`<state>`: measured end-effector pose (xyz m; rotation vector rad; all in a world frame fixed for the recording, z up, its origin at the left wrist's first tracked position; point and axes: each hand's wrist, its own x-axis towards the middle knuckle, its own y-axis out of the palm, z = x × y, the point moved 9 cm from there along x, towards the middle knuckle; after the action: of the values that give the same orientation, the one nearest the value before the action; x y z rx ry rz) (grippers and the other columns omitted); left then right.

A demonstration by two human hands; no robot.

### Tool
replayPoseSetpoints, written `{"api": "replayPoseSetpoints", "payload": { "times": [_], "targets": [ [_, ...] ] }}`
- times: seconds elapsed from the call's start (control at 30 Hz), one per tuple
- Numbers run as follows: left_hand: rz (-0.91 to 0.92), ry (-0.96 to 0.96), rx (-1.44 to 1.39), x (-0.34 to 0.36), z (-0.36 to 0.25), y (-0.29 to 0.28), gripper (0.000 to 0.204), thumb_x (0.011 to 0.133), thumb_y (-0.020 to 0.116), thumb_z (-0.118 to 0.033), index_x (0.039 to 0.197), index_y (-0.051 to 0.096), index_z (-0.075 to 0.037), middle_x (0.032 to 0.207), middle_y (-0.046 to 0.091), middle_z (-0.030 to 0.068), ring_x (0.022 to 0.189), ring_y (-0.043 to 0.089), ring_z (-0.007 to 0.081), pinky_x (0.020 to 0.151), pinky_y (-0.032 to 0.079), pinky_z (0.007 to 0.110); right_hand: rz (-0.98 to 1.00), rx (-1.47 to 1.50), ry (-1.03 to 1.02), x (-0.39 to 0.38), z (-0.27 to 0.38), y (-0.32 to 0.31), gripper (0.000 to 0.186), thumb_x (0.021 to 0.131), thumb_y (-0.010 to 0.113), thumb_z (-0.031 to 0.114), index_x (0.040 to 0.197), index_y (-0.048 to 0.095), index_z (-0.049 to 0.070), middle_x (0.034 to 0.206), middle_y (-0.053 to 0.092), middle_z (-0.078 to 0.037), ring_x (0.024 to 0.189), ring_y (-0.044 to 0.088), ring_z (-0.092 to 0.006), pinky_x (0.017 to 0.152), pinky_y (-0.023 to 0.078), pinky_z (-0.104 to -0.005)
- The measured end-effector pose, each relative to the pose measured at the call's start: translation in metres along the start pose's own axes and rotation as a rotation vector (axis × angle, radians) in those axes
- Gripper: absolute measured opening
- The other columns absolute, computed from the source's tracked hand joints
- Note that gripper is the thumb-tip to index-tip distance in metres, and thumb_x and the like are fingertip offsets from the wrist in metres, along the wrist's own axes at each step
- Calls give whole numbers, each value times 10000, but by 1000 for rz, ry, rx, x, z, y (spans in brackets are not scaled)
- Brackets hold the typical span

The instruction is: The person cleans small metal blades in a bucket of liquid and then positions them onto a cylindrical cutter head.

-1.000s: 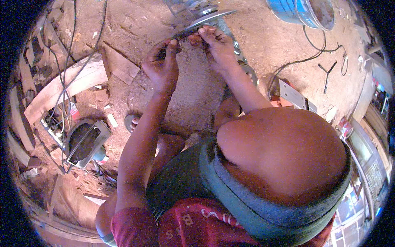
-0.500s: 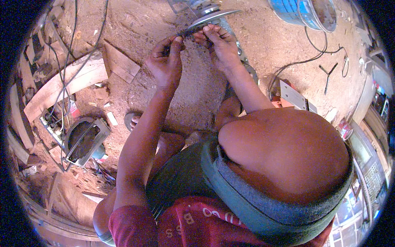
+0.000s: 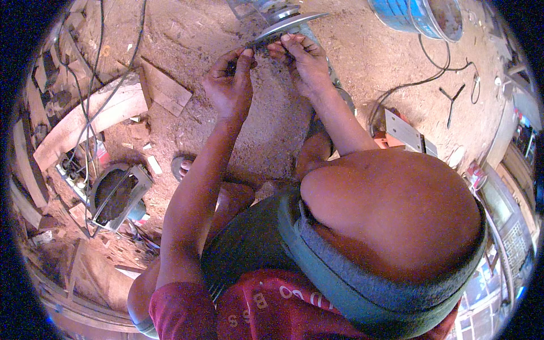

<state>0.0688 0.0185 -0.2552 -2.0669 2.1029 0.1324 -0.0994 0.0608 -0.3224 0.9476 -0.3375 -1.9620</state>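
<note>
On the sawdust-strewn floor [image 3: 272, 141], a crouching person's left hand [image 3: 229, 85] and right hand [image 3: 303, 59] both pinch the rim of a thin metal disc [image 3: 286, 25] held ahead of the knees, whose sharp edge could likely cut slipping fingertips.

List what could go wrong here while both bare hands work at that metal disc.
1. The left hand and right hand pinch at the thin edge of the metal disc with no gloves; a slip may cut the fingers.
2. Black cables trail over the dirt floor near the blue bucket; they may snag a foot.
3. Wooden planks and scrap lie close by, a likely tripping hazard.
</note>
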Motion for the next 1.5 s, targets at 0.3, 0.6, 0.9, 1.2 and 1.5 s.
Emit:
{"api": "replayPoseSetpoints", "payload": {
  "times": [0.3,0.6,0.9,1.2,1.5],
  "targets": [
    [-3,5,10,1,-1,3,165,840,659,-81,908,658,70,761,669,100,674,631,131,629,505,242,-7,-8,-3,0,3,-1,63,893,582,81,902,571,19,866,650,-118,839,662,-232,749,557,-344],
    [20,25,124,2,-10,8,172,838,666,-92,918,664,60,761,672,96,669,629,124,627,501,240,-61,38,15,1,2,-7,51,881,598,71,872,579,24,859,652,-115,819,664,-226,751,560,-337],
    [27,-19,-5,5,8,12,182,834,669,-96,919,663,66,764,673,94,674,626,124,633,499,240,-87,6,39,0,5,-8,68,890,587,82,897,578,15,872,649,-114,839,660,-220,758,563,-324],
    [41,0,19,7,9,17,164,829,668,-88,900,672,60,750,675,98,665,633,125,628,508,242,-110,14,26,3,5,-16,84,892,587,89,930,577,15,902,647,-120,848,659,-231,769,560,-341],
    [57,16,102,7,2,19,159,832,666,-91,902,674,52,749,677,102,659,645,135,618,514,246,-110,29,3,2,7,-17,93,887,596,89,939,577,16,917,645,-117,861,659,-232,770,560,-339]
  ]
}}
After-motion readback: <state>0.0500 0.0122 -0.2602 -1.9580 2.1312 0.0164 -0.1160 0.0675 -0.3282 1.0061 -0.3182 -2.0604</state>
